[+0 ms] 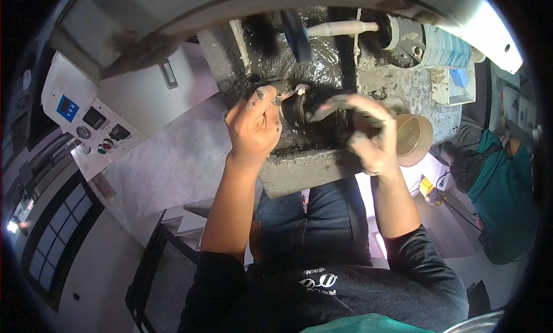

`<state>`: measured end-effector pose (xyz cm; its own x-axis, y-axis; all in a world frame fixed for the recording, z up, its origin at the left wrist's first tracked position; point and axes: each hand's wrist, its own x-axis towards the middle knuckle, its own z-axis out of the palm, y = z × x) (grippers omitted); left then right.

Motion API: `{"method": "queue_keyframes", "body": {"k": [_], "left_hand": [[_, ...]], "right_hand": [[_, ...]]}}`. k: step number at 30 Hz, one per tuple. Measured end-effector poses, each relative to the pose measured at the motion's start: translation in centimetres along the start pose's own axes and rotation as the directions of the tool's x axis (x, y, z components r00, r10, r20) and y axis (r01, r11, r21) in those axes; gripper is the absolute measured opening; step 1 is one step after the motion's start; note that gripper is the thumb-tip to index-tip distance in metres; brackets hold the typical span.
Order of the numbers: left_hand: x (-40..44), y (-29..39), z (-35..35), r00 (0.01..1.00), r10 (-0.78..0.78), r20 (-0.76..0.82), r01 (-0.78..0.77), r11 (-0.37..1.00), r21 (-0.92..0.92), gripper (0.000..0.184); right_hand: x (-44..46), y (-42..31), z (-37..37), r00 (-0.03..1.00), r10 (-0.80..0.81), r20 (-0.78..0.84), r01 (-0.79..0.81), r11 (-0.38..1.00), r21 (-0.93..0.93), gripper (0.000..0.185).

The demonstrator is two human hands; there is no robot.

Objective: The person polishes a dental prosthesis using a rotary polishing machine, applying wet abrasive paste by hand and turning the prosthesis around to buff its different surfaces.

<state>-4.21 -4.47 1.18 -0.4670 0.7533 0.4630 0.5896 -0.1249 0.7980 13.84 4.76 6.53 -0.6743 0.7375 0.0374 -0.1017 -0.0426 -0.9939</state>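
Note:
My left hand (256,123), spotted with dark slurry, is closed with its fingertips over a muddy basin (305,167). By those fingertips is a small whitish piece (301,89); whether it is in their grip I cannot tell. My right hand (374,134) is to the right over the same basin, smeared by motion, its muddy fingers curved and apart with nothing seen between them. Ahead of both hands, a dark wheel (295,36) stands on a pale tapered spindle (343,28). Wet grey slurry (328,71) glistens below the wheel.
A tan bowl (413,140) sits right of my right hand. Further right are a whitish tray (452,88) with a blue block (459,77) and a green cloth (501,195). At left stands a control panel (95,123). A machine cover (259,13) arches overhead.

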Motion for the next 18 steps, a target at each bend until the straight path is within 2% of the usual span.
{"method": "queue_keyframes", "body": {"k": [1, 3, 4, 6, 7, 8, 10, 11, 14, 18], "left_hand": [[-0.1, 0.1, 0.0, 0.997, -0.042, 0.064, 0.041, 0.999, 0.007, 0.016], [-0.2, -0.1, 0.4, 0.996, -0.066, 0.067, 0.069, 0.997, -0.040, 0.016], [-0.2, -0.1, 0.7, 0.993, -0.090, 0.071, 0.096, 0.991, -0.088, 0.017], [0.8, -0.1, 1.4, 0.996, -0.089, 0.031, 0.092, 0.988, -0.120, 0.017], [1.3, -0.3, 1.7, 0.996, -0.093, -0.011, 0.090, 0.985, -0.149, 0.018], [1.3, -0.6, 2.0, 0.996, -0.093, -0.014, 0.090, 0.985, -0.146, 0.018], [1.2, -1.3, 2.4, 0.995, -0.096, -0.002, 0.093, 0.973, -0.211, 0.020], [1.3, -1.7, 2.6, 0.981, -0.187, 0.053, 0.194, 0.964, -0.180, 0.021], [2.3, -2.2, 2.9, 0.962, -0.236, 0.139, 0.263, 0.938, -0.224, 0.022], [2.1, -1.6, 2.9, 0.954, -0.290, 0.079, 0.300, 0.917, -0.261, 0.018]], "right_hand": [[0.5, -0.2, -0.2, 1.000, 0.002, -0.002, -0.002, 1.000, -0.001, 0.050], [1.9, 0.1, -0.5, 0.972, -0.195, 0.132, 0.223, 0.942, -0.249, 0.055], [2.2, 1.2, -0.1, 0.956, -0.247, 0.157, 0.292, 0.825, -0.484, 0.055], [2.6, 2.0, 0.6, 0.984, -0.164, 0.066, 0.162, 0.687, -0.708, 0.050], [3.0, 2.4, 0.5, 0.980, -0.198, 0.029, 0.155, 0.654, -0.741, 0.044], [3.5, 2.5, 0.0, 0.964, -0.258, 0.063, 0.212, 0.604, -0.768, 0.040], [4.1, 2.7, -0.4, 0.964, -0.260, 0.047, 0.207, 0.633, -0.746, 0.039], [4.4, 2.7, -0.3, 0.961, -0.273, 0.031, 0.205, 0.635, -0.745, 0.034], [5.0, 3.2, 0.0, 0.952, -0.305, 0.016, 0.200, 0.582, -0.788, 0.030], [5.1, 3.2, 0.1, 0.948, -0.316, 0.044, 0.236, 0.601, -0.763, 0.027]]}}
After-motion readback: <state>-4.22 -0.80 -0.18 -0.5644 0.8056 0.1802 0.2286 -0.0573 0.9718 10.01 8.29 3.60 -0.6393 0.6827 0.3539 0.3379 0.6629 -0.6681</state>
